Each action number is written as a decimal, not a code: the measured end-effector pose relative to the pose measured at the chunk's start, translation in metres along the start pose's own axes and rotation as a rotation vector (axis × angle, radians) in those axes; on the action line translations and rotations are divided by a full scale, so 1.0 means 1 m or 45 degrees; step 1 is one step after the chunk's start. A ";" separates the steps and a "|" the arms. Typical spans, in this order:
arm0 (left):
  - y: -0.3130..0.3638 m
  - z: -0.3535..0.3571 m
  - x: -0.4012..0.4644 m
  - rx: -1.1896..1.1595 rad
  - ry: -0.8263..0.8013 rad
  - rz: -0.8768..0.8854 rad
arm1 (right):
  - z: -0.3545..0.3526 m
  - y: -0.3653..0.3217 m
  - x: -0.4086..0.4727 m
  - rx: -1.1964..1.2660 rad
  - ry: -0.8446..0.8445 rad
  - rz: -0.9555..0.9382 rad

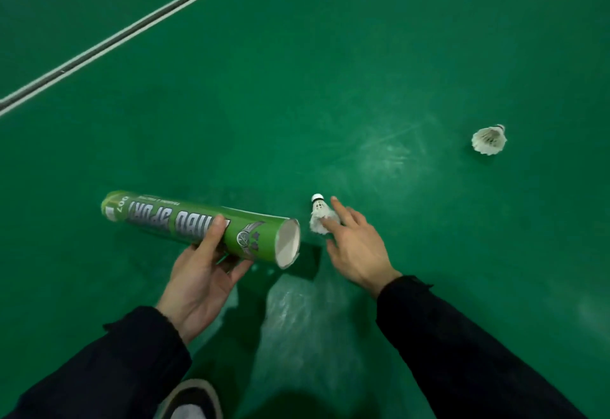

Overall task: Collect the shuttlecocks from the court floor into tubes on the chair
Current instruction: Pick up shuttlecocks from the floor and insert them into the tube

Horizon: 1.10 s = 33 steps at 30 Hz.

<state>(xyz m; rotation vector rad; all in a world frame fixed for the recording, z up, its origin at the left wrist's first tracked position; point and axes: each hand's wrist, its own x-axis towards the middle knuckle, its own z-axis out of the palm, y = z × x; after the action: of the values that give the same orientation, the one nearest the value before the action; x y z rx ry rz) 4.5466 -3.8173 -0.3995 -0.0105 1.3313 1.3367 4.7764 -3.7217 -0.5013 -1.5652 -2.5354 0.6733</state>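
Note:
My left hand [201, 273] grips a green shuttlecock tube [198, 224] near its middle. The tube is held level above the floor, with its open white-lined mouth [288, 243] pointing right. A white feather shuttlecock [317, 213] sits just right of that mouth, cork end pointing away from me. My right hand [355, 247] reaches over it palm down with the fingers spread, and the fingertips touch its feathers. A second white shuttlecock [489, 140] lies on the floor further to the right. No chair is in view.
The green court floor [330, 88] fills the view. A white boundary line [132, 27] runs diagonally across the upper left. My shoe [191, 400] shows at the bottom edge, between my dark sleeves.

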 end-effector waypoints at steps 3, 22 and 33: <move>0.014 -0.011 0.004 -0.027 -0.015 -0.012 | 0.000 -0.012 0.009 0.171 0.303 0.112; -0.032 0.074 -0.037 0.088 -0.506 -0.262 | -0.093 -0.092 -0.148 0.563 0.719 0.006; 0.009 0.045 0.019 0.113 -0.078 0.112 | -0.088 -0.073 -0.146 1.147 0.771 0.235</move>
<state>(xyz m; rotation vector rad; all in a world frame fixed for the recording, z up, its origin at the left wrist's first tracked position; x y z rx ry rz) 4.5646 -3.7723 -0.3911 0.1502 1.3511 1.3394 4.8110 -3.8480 -0.3696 -1.3541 -1.3566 0.9758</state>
